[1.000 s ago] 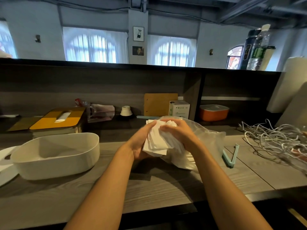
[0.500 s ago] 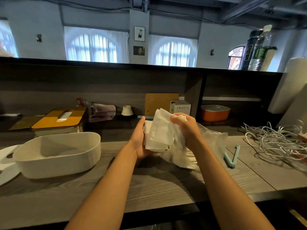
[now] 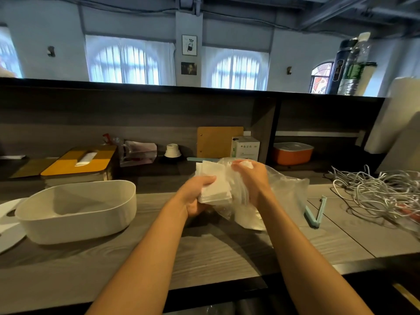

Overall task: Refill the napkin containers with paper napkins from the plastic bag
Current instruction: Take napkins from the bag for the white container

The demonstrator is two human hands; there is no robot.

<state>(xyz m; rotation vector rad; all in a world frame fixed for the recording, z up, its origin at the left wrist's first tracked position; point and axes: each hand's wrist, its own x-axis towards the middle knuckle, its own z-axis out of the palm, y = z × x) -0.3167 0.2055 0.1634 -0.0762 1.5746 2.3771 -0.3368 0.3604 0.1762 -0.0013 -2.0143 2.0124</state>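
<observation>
Two hands at frame centre. Left hand (image 3: 195, 196) grips napkin stack (image 3: 214, 185), fingers curled round its lower edge. Right hand (image 3: 252, 180) pinches plastic bag (image 3: 284, 196) mouth, fingers closed on film. Empty white container (image 3: 77, 210) sits on bench (image 3: 204, 251), left of stack; long axis runs left-right. Left hand nearer.

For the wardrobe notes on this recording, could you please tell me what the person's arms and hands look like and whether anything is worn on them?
Both forearms are bare as far as the view shows, with no sleeves visible. The left hand and the right hand wear no gloves, and no watch, bracelet or ring is visible on them. No markings show on either arm.
</observation>
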